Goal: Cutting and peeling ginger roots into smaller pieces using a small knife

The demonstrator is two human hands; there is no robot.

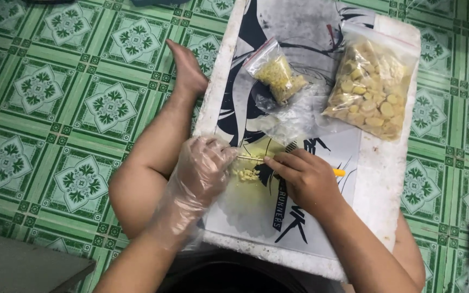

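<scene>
We see the left hand (204, 165), in a clear plastic glove, with its fingers curled down over a small heap of pale yellow chopped pieces (247, 174) on the printed black-and-white sheet (321, 157) covering a white foam board (389, 179). The right hand (306, 179) is bare, its fingers closed around a thin knife (256, 158) with a yellow handle end; the blade lies just above the pieces, though its edge is hard to make out. Beyond the hands, a small zip bag of chopped yellow bits (279, 73) lies near a large zip bag of yellow chunks (370, 89). A bare foot (187, 68) rests on the green patterned floor tiles (66, 97).
</scene>
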